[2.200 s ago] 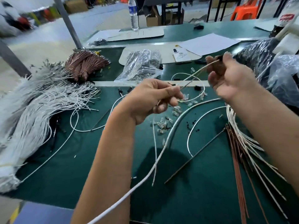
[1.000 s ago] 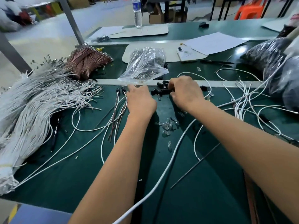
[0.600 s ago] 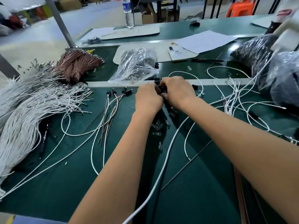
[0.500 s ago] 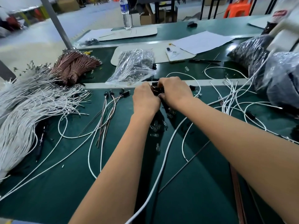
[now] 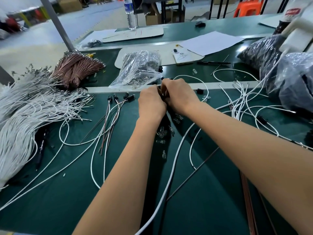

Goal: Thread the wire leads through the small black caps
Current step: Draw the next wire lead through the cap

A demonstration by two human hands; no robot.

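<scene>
Fingers [image 5: 161, 92] of both hands still together over the black caps [image 5: 165, 97].

A clear plastic water bottle [image 5: 130, 13] stands upright at the far edge of the green surface [image 5: 220, 28]. Nearer, a white phone [image 5: 182, 55] lies just left of a white paper sheet [image 5: 211, 42], with a black pen [image 5: 212, 62] close by. An orange plastic stool [image 5: 247, 9], somewhat blurred, sits beyond.

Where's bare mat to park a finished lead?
Bare green mat near the front edge, left of the left forearm, crossed by a few white leads. Crowded: white wire bundle far left, clear parts below the hands, loose leads right.
</scene>
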